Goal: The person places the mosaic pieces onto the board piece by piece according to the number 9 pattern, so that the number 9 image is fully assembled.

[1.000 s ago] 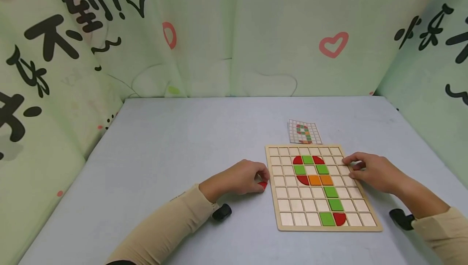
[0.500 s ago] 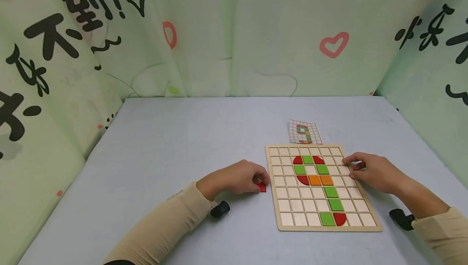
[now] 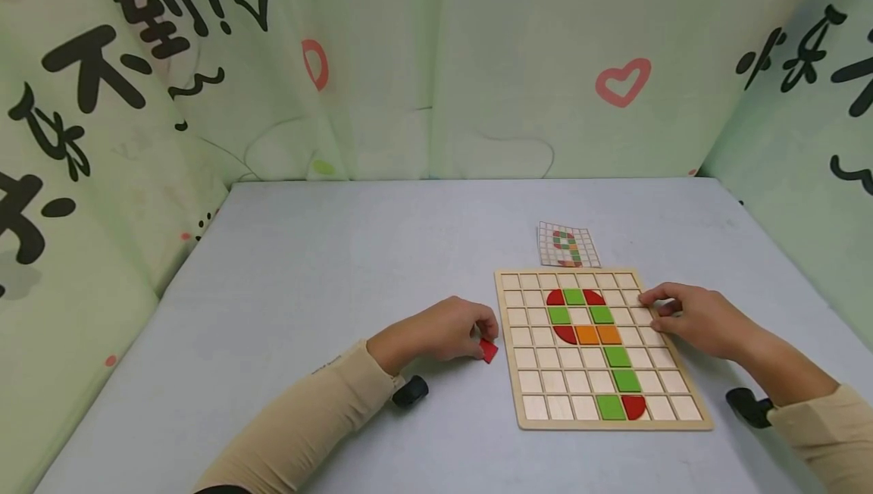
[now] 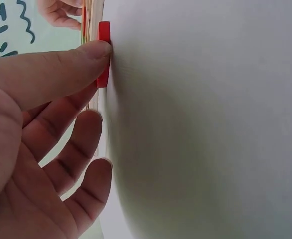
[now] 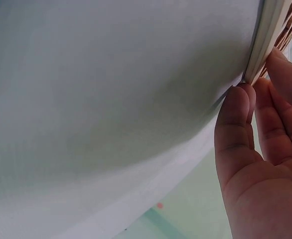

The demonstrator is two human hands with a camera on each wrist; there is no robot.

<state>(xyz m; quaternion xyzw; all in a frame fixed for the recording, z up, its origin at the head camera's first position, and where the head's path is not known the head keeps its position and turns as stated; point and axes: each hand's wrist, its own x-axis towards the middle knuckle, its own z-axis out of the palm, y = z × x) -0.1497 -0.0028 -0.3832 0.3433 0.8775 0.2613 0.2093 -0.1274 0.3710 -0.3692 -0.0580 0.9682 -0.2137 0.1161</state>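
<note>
My left hand (image 3: 458, 331) pinches a small red tile (image 3: 489, 351) between thumb and fingers, just left of a wooden grid board (image 3: 513, 373). In the left wrist view, the red tile (image 4: 103, 74) is seen edge-on, with the thumb across it and the other fingers curved loosely below. On the far side, my right hand (image 3: 709, 321) holds the board's right rim, thumb and index fingertips at the wood. The right wrist view has the thumb against the board's edge (image 5: 268, 30) and other fingertips low beside it. Green, orange and rounded red tiles fill some squares of the board.
A small printed card (image 3: 569, 245) with a coloured grid pattern lies just behind the board. The pale table (image 3: 341, 251) is bordered by a light green curtain (image 3: 518, 62) with black lettering and hearts.
The red tile has turned in my left fingers, more of it showing and one corner now pointing outward. The left hand has shifted slightly left; the right hand and board stay put.
</note>
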